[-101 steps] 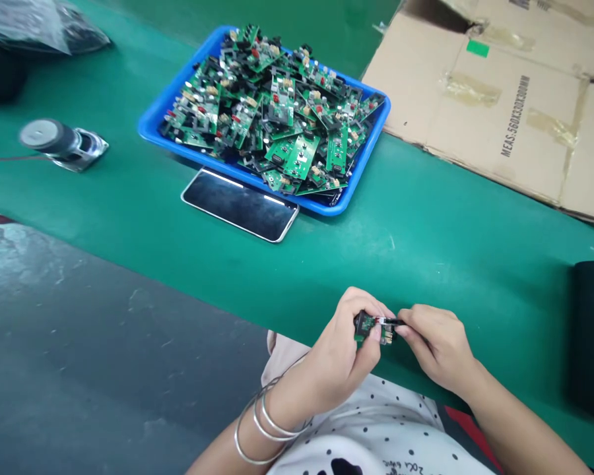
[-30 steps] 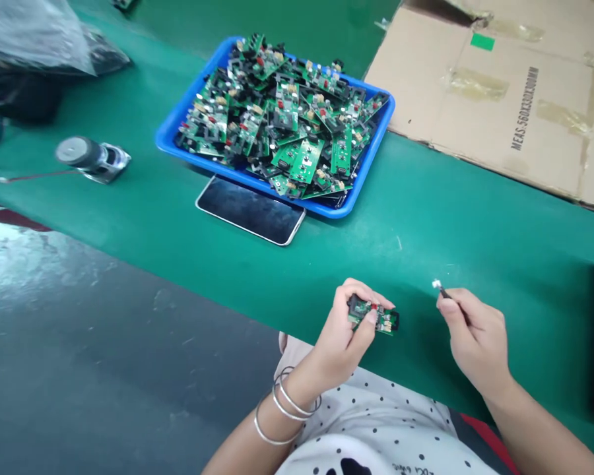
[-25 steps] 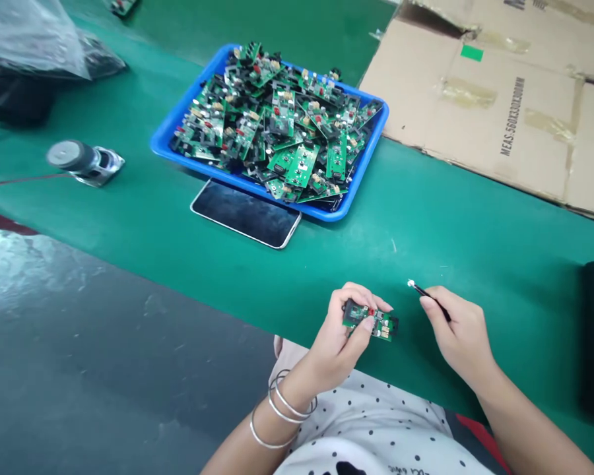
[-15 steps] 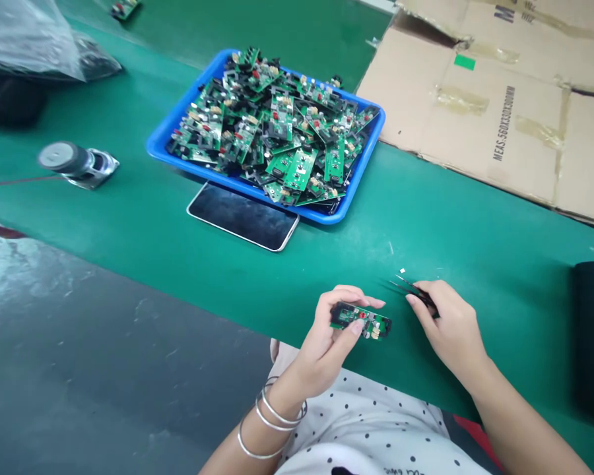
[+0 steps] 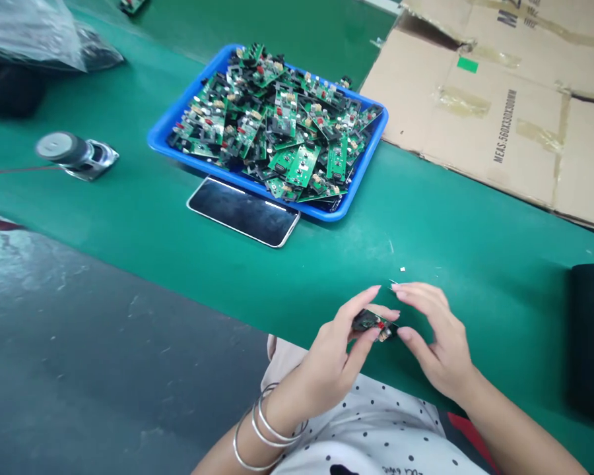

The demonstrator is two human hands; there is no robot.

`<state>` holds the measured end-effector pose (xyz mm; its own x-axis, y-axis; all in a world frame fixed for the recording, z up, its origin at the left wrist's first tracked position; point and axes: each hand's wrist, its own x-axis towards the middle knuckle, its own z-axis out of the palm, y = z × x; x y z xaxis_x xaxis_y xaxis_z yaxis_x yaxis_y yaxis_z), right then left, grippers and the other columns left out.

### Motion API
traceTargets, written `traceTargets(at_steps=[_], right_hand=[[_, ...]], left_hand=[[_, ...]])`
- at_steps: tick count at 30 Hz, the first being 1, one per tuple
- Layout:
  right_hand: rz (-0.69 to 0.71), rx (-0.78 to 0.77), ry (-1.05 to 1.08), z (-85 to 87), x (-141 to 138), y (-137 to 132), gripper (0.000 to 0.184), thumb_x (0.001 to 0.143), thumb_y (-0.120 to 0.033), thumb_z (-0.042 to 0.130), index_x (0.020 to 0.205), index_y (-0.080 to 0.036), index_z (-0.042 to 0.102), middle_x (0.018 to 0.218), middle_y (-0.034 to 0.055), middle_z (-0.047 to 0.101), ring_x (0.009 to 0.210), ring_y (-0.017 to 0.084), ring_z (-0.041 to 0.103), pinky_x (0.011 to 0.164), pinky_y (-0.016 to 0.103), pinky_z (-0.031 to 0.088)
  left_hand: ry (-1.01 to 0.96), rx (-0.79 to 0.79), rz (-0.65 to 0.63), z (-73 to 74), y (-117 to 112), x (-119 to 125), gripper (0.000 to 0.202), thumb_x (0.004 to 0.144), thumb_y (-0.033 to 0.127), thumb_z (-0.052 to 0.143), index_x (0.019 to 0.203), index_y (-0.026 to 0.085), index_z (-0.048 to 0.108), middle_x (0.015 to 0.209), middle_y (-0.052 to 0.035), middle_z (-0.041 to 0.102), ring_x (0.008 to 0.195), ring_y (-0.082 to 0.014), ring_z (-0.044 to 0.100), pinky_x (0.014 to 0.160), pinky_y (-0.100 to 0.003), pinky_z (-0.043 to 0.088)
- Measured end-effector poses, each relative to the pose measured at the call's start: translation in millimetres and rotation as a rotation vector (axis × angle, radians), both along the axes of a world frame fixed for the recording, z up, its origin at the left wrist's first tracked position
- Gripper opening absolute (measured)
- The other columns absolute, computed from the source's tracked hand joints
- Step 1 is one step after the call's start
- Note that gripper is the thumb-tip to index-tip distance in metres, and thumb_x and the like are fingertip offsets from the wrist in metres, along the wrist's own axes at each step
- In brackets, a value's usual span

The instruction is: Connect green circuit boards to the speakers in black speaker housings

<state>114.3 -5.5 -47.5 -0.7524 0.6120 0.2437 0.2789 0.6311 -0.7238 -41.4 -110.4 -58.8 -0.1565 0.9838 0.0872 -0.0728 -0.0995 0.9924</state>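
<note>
My left hand (image 5: 339, 343) grips a small green circuit board (image 5: 376, 323) between thumb and fingers. Black plastic parts and a red component show on the board, which is tilted and partly covered by the fingers. Close on its right is my right hand (image 5: 435, 330), thumb at the board's right end and forefinger arched above; whether the thumb touches it I cannot tell. A thin tip of the tweezers (image 5: 394, 282) pokes out past the right fingertips; the rest is hidden by that hand. A tiny white piece (image 5: 402, 269) lies on the table just beyond.
A blue tray (image 5: 165, 148) heaped with circuit boards stands ahead, a phone (image 5: 245, 211) partly under its near edge. A speaker-like metal part (image 5: 76, 155) and plastic bag (image 5: 54, 39) are left. Flattened cardboard (image 5: 465, 138) lies back right, a black object (image 5: 591, 336) far right.
Both hands have come together around the circuit board. The left has moved slightly right and tilted the board; the right has moved left, its fingers spread wider and the tweezers now mostly hidden.
</note>
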Motion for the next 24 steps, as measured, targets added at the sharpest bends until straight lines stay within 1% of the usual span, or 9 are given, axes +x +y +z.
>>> traceTargets(at_steps=[3, 5, 7, 9, 12, 15, 18, 20, 24], right_hand=[[0.102, -0.191, 0.066, 1.9, -1.7, -4.7, 0.036, 0.094, -0.036, 0.05, 0.128, -0.023, 0.047, 0.124, 0.0088, 0.059, 0.115, 0.021, 0.053, 0.097, 0.041, 0.045], [0.142, -0.286, 0.09, 2.3, -0.8, -4.7, 0.034, 0.094, -0.036, 0.05, 0.126, -0.024, 0.049, 0.12, 0.0072, 0.061, 0.11, 0.019, 0.057, 0.094, 0.036, 0.048], [0.15, -0.364, 0.096, 2.2, 1.3, -3.6, 0.031, 0.094, -0.035, 0.052, 0.123, -0.025, 0.052, 0.113, 0.0046, 0.065, 0.103, 0.017, 0.061, 0.088, 0.03, 0.051], [0.138, -0.438, 0.092, 1.7, 3.4, -2.6, 0.029, 0.093, -0.033, 0.055, 0.121, -0.027, 0.055, 0.108, 0.0024, 0.067, 0.098, 0.015, 0.064, 0.084, 0.026, 0.052], [0.132, -0.54, 0.1, 0.7, 5.2, -2.0, 0.032, 0.09, -0.033, 0.06, 0.121, -0.032, 0.056, 0.111, -0.0002, 0.067, 0.1, 0.015, 0.064, 0.088, 0.024, 0.051], [0.142, -0.584, 0.12, 0.5, 5.4, -2.2, 0.035, 0.088, -0.032, 0.063, 0.123, -0.035, 0.056, 0.112, -0.0017, 0.067, 0.102, 0.014, 0.063, 0.09, 0.024, 0.05], [0.146, -0.58, 0.132, 1.7, 5.1, -1.4, 0.034, 0.087, -0.029, 0.064, 0.12, -0.034, 0.058, 0.111, -0.0005, 0.068, 0.099, 0.016, 0.064, 0.087, 0.026, 0.051], [0.161, -0.608, 0.131, 3.2, 5.1, 0.0, 0.033, 0.086, -0.026, 0.066, 0.118, -0.033, 0.06, 0.111, 0.0004, 0.068, 0.099, 0.017, 0.064, 0.086, 0.027, 0.052], [0.182, -0.7, 0.127, 6.0, 5.2, 3.2, 0.034, 0.084, -0.021, 0.067, 0.116, -0.031, 0.062, 0.11, 0.0016, 0.068, 0.1, 0.018, 0.065, 0.085, 0.029, 0.053]], left_hand=[[0.105, 0.031, -0.042, 7.8, 2.2, 1.6, 0.056, 0.092, 0.004, 0.042, 0.14, 0.029, 0.028, 0.123, -0.0092, 0.062, 0.113, -0.0178, 0.06, 0.091, -0.033, 0.054], [0.172, 0.015, -0.062, 14.0, 5.1, 1.4, 0.05, 0.091, 0.003, 0.043, 0.134, 0.027, 0.035, 0.12, -0.0077, 0.064, 0.113, -0.0169, 0.06, 0.094, -0.032, 0.053], [0.228, -0.016, -0.096, 20.2, 7.9, 0.1, 0.042, 0.091, 0.003, 0.044, 0.126, 0.025, 0.043, 0.119, -0.0061, 0.065, 0.112, -0.0163, 0.061, 0.094, -0.031, 0.052], [0.267, -0.04, -0.145, 25.2, 9.9, -2.0, 0.04, 0.091, 0.004, 0.043, 0.125, 0.024, 0.045, 0.121, -0.0054, 0.065, 0.111, -0.0158, 0.062, 0.094, -0.029, 0.053], [0.312, -0.059, -0.204, 30.0, 10.6, -5.1, 0.042, 0.091, 0.004, 0.04, 0.129, 0.023, 0.042, 0.125, -0.0057, 0.063, 0.11, -0.0153, 0.062, 0.093, -0.029, 0.053], [0.358, -0.063, -0.224, 32.7, 10.3, -6.5, 0.043, 0.091, 0.004, 0.039, 0.13, 0.023, 0.041, 0.124, -0.0049, 0.063, 0.111, -0.0144, 0.061, 0.093, -0.027, 0.052], [0.373, -0.062, -0.231, 34.9, 10.2, -5.9, 0.044, 0.091, 0.004, 0.038, 0.131, 0.023, 0.039, 0.124, -0.0039, 0.063, 0.111, -0.0126, 0.061, 0.092, -0.023, 0.052], [0.369, -0.071, -0.253, 35.8, 9.9, -4.9, 0.045, 0.091, 0.003, 0.037, 0.132, 0.022, 0.04, 0.125, -0.0044, 0.063, 0.113, -0.0134, 0.06, 0.092, -0.024, 0.052], [0.366, -0.113, -0.31, 35.1, 7.5, -3.0, 0.048, 0.091, 0.002, 0.035, 0.135, 0.023, 0.038, 0.131, -0.0043, 0.059, 0.12, -0.0147, 0.055, 0.099, -0.029, 0.048]])
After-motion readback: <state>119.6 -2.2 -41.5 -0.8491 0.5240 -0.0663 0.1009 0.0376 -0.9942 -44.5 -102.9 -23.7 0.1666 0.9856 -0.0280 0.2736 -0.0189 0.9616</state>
